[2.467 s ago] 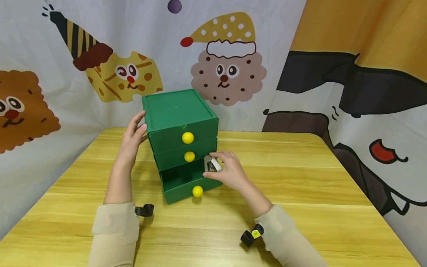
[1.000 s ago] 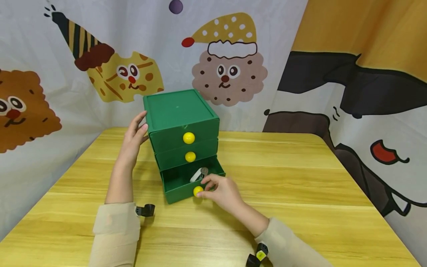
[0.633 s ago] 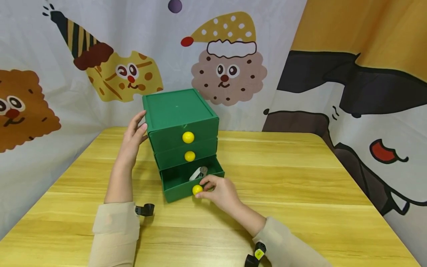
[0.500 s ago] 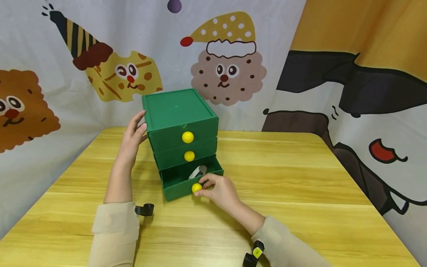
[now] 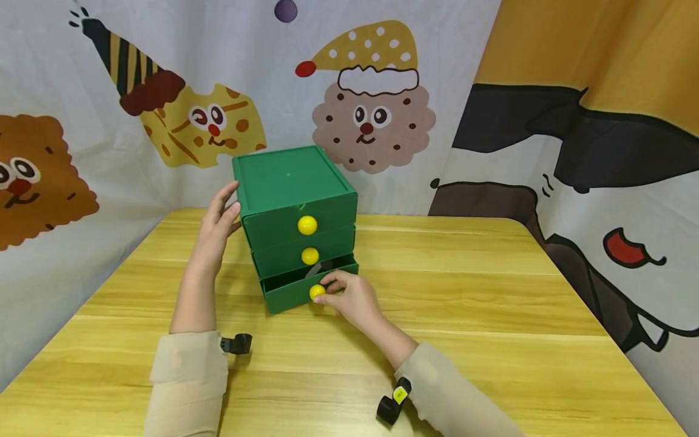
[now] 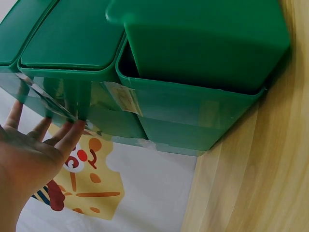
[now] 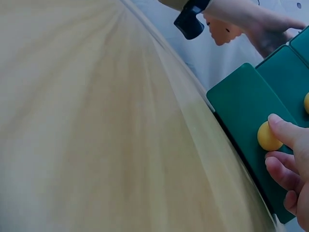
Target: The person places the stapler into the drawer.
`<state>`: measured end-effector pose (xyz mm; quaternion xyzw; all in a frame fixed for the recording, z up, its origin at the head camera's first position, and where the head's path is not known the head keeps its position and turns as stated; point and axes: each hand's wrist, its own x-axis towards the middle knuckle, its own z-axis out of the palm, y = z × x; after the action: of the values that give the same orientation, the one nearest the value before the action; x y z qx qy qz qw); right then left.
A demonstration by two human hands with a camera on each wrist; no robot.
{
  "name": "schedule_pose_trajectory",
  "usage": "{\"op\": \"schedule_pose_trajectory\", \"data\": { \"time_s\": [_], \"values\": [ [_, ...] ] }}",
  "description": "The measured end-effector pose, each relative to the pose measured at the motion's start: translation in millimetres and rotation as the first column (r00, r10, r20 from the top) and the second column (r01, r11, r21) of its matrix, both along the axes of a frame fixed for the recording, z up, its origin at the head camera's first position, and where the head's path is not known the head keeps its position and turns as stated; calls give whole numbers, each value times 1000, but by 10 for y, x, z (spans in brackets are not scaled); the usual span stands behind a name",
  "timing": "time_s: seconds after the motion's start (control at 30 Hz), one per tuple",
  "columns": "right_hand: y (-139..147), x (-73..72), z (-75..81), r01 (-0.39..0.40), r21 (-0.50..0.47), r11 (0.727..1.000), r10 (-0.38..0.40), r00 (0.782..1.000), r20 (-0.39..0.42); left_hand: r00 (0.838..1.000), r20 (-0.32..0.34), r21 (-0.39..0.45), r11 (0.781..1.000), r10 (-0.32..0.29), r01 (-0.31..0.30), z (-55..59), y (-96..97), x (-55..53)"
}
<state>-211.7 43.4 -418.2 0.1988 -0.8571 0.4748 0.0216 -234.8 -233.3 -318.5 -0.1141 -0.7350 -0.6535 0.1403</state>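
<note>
A green cabinet with three drawers (image 5: 295,176) stands on the table. Its bottom drawer (image 5: 286,297) is partly pulled out; the upper two are pushed in. My right hand (image 5: 352,298) pinches the yellow knob (image 5: 316,292) of that bottom drawer between thumb and fingers, as the right wrist view also shows with the knob (image 7: 268,137). Inside the drawer, mostly shaded, lies a small white-and-grey object (image 5: 314,270); its kind is unclear. My left hand (image 5: 215,233) rests with extended fingers against the cabinet's left side, fingertips touching the green wall in the left wrist view.
Two more yellow knobs sit on the upper drawers, the top knob (image 5: 307,225) and the middle knob (image 5: 310,256). The wooden table (image 5: 464,291) reaches back to a printed cloth backdrop (image 5: 377,188). Clear tape (image 6: 123,96) runs along the cabinet's side.
The right hand first put the small object into the bottom drawer and let go, then took the knob. The drawer has since slid partway inward with it. The left hand stays put.
</note>
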Motion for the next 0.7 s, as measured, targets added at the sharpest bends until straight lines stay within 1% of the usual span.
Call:
{"op": "schedule_pose_trajectory", "data": {
  "time_s": [0.43, 0.57, 0.7],
  "values": [
    [-149, -173, -36, 48, -72, 996, -46, 998, 36, 1000, 0, -6, 1000, 1, -1, 12, 22, 6],
    [-182, -207, -44, 60, -91, 994, -56, 997, 47, 1000, 1, -1, 1000, -1, 1, 12, 22, 6],
    [-199, -211, -49, 69, -85, 994, -64, 996, 54, 1000, 7, -2, 1000, 3, -3, 18, 23, 14]
  ]
}}
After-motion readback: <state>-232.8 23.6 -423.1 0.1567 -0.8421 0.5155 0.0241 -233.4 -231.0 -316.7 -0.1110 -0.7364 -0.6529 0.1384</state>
